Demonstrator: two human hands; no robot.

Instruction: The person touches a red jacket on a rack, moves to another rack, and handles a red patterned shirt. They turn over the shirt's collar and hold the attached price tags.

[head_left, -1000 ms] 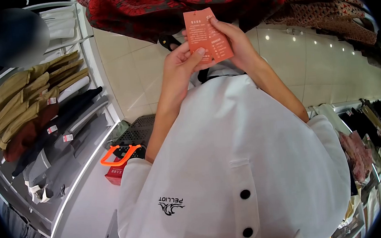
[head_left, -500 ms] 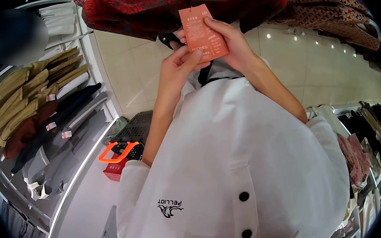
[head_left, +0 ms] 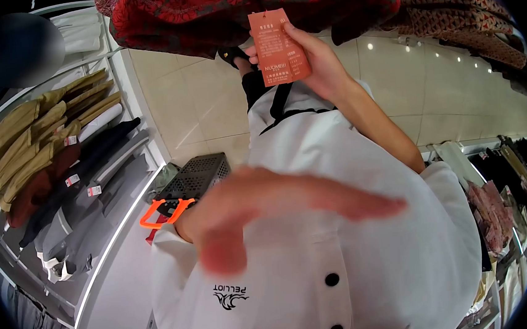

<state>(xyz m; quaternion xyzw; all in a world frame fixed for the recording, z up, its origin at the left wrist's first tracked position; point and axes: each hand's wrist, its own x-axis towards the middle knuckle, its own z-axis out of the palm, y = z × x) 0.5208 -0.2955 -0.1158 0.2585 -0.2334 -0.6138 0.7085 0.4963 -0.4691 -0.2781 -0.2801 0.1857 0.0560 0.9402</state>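
An orange-red hang tag (head_left: pixel 274 49) with white print, "NUOMEI" readable on it, is gripped in my right hand (head_left: pixel 318 58), thumb along its right edge. A second tag of the same colour overlaps behind it. Just above hangs a red and dark floral garment (head_left: pixel 171 20), and a short string runs from the tag's top toward it. My left hand (head_left: pixel 260 196) is close to the camera, in front of my white shirt (head_left: pixel 370 267). It is blurred, but its fingers stretch out to the right, thumb apart and pointing down, with nothing visible in it.
On the left, a lit white shelf unit holds folded khaki trousers (head_left: pixel 26 133) and dark clothes with tags. A dark perforated basket (head_left: pixel 196 173) with an orange handle (head_left: pixel 150 217) stands near my left arm. Patterned garments (head_left: pixel 450 17) hang at upper right; more clothes (head_left: pixel 490 214) hang lower right.
My left hand has let go of the tag and swung down and back in front of my chest, its fingers spreading. My right hand keeps the tag in nearly the same place.
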